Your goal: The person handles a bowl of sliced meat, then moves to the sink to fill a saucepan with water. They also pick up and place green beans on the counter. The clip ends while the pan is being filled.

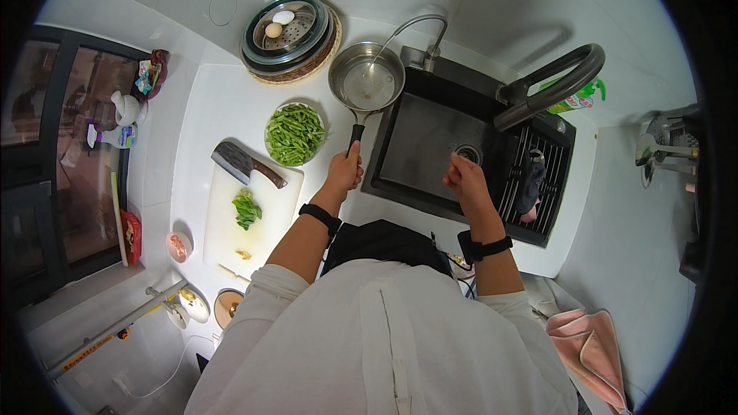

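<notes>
My left hand (pixel 345 170) grips the black handle of a steel saucepan (pixel 366 76) at the sink's back left corner. A thin stream runs into the pan from a slim curved faucet (pixel 436 40), and liquid lies in the bottom. Over the black sink (pixel 426 132) is my right hand (pixel 463 177), its fingers curled and nothing visible in them, near the drain (pixel 468 154). Cut green beans (pixel 295 134) fill a round dish left of the pan.
A cleaver (pixel 233 161) and chopped greens (pixel 247 209) lie on a white cutting board (pixel 225 242). Two eggs sit in a steel steamer (pixel 300 26) at the back left. A large dark faucet (pixel 542 92) arches over the sink's right side, beside a drying rack (pixel 554 190) holding a dark cloth.
</notes>
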Action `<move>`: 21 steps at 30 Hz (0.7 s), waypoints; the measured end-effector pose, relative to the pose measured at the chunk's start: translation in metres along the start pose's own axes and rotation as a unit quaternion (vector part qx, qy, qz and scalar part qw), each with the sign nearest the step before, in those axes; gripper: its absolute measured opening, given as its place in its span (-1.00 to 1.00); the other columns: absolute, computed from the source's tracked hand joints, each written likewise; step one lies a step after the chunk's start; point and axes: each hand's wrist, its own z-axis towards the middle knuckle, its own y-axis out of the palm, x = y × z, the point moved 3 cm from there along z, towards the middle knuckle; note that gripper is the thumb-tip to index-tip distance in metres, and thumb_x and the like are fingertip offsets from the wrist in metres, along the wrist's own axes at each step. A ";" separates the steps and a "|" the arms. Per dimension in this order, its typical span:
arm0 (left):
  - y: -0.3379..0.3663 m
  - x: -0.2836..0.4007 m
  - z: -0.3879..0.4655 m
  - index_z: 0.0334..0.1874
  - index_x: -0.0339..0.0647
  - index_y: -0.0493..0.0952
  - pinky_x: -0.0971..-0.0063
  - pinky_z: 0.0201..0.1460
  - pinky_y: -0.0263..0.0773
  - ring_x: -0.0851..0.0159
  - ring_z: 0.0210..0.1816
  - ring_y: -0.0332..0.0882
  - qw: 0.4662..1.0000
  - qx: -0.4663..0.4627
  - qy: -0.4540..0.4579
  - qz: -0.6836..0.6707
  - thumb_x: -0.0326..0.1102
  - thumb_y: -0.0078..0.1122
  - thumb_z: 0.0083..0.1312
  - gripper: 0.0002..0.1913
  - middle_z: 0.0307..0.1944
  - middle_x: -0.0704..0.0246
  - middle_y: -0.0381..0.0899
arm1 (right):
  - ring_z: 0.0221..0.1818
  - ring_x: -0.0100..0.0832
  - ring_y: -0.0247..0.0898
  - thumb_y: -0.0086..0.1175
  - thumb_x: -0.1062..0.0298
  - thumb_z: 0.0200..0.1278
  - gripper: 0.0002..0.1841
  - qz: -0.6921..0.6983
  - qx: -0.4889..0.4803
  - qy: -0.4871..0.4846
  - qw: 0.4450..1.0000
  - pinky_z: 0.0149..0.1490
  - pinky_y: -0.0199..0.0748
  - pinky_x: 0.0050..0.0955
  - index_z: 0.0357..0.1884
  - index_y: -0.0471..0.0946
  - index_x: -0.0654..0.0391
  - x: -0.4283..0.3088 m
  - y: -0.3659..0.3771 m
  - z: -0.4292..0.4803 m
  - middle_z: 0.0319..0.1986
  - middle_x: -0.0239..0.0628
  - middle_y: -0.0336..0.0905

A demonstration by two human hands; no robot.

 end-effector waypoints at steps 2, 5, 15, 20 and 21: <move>0.000 0.000 0.000 -0.37 -0.13 0.36 0.58 -0.72 0.07 0.49 -0.74 0.17 1.000 0.000 0.000 0.001 0.24 -0.03 0.43 -0.49 -0.69 0.48 0.29 | -0.47 -0.49 0.35 0.01 0.08 0.47 -0.62 -0.003 -0.003 0.000 1.000 -0.17 0.33 -0.49 -0.55 0.37 0.00 -0.001 0.000 0.001 -0.69 -0.52 0.19; 0.000 0.000 0.000 -0.38 -0.12 0.36 0.58 -0.72 0.08 0.49 -0.74 0.18 1.000 0.003 0.000 0.004 0.24 -0.03 0.43 -0.49 -0.69 0.48 0.29 | -0.44 -0.49 0.33 -0.02 0.09 0.49 -0.60 -0.008 -0.009 -0.001 1.000 -0.17 0.30 -0.47 -0.56 0.33 -0.01 -0.001 0.000 0.000 -0.66 -0.52 0.17; -0.001 0.000 0.000 -0.39 -0.12 0.36 0.57 -0.71 0.08 0.48 -0.74 0.19 1.000 -0.009 0.003 -0.002 0.24 -0.02 0.43 -0.49 -0.69 0.48 0.30 | -0.48 -0.50 0.38 0.01 0.08 0.47 -0.61 -0.003 -0.007 0.001 1.000 -0.21 0.33 -0.51 -0.56 0.39 -0.01 0.004 0.000 0.005 -0.69 -0.53 0.23; -0.001 -0.002 0.002 -0.38 -0.14 0.37 0.57 -0.71 0.09 0.48 -0.74 0.20 1.000 0.001 -0.004 0.005 0.25 -0.01 0.42 -0.47 -0.69 0.47 0.30 | -0.48 -0.51 0.37 0.01 0.07 0.47 -0.61 -0.006 -0.003 0.000 1.000 -0.21 0.33 -0.51 -0.57 0.37 -0.02 0.003 0.001 0.004 -0.67 -0.53 0.23; -0.001 -0.002 0.003 -0.38 -0.14 0.37 0.57 -0.71 0.10 0.48 -0.73 0.20 1.000 0.001 -0.002 0.006 0.26 -0.01 0.42 -0.47 -0.69 0.47 0.30 | -0.48 -0.51 0.36 0.01 0.07 0.47 -0.61 -0.007 -0.004 -0.001 1.000 -0.21 0.33 -0.51 -0.57 0.36 -0.02 0.002 0.002 0.004 -0.67 -0.53 0.23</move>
